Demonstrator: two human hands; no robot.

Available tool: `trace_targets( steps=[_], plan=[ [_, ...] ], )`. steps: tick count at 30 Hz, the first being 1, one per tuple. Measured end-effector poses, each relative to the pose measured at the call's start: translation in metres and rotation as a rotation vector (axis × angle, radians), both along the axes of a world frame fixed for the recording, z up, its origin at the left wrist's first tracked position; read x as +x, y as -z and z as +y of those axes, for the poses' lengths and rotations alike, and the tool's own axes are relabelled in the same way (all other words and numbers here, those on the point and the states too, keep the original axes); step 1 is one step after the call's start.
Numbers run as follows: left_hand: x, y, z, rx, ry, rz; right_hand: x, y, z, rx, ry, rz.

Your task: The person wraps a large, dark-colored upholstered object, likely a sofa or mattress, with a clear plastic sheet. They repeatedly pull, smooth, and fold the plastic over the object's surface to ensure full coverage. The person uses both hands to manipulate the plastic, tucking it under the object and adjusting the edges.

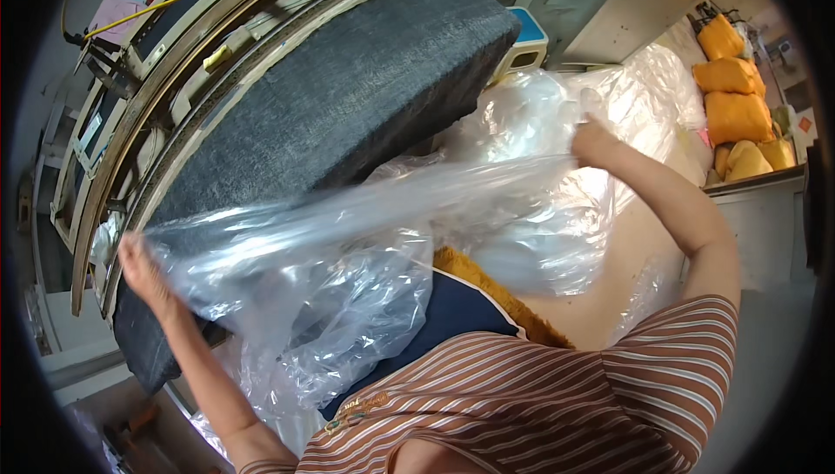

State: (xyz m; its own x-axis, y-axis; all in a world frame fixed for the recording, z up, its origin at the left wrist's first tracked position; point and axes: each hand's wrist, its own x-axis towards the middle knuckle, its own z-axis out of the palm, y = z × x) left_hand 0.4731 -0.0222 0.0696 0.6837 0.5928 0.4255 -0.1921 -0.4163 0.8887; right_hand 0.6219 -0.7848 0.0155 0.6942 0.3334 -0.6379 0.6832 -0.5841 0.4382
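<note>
Fingers of the left hand (pixel 139 267) pinch shut on one edge of the clear plastic sheet (pixel 348 239), down by the near corner of the dark grey cushion (pixel 339 100). Across it, the right hand (pixel 596 142) grips the sheet's other end in a closed fist. Stretched between them, the sheet lies against the cushion's near side. Beyond the cushion stands a curved wooden frame (pixel 165 65); well off to its right sit orange bags (pixel 735 96).

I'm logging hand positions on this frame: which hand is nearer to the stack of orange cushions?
Right. The right hand grips the clear plastic sheet a short way left of the orange cushions; the left hand holds the sheet's far end, beside the dark upholstered panel.
</note>
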Motion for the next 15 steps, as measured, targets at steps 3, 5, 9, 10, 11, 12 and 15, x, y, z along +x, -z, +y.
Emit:
trace_targets(
  steps=[3,5,9,10,11,12,15],
  plan=[
    [-0.078,0.028,0.143,0.299,-0.262,0.077,0.034,-0.006,-0.113,-0.292,0.176,-0.260],
    [-0.150,0.030,0.228,0.505,-0.479,0.171,0.088,-0.042,-0.100,-0.166,0.100,-0.555],
    [-0.262,0.025,0.328,0.571,-0.875,0.640,0.182,-0.160,0.027,0.819,0.347,-1.226],
    [-0.234,0.041,0.328,0.553,-0.968,0.693,0.205,-0.186,0.012,1.023,0.488,-1.324],
    [-0.281,0.032,0.335,0.569,-1.056,0.746,0.211,-0.200,0.066,1.394,0.535,-1.248],
    [-0.305,0.031,0.341,0.571,-1.127,0.792,0.201,-0.220,0.125,1.746,0.573,-1.153],
    [-0.291,0.059,0.307,0.569,-1.088,0.732,0.189,-0.194,0.189,1.557,0.255,-1.017]
  ],
)
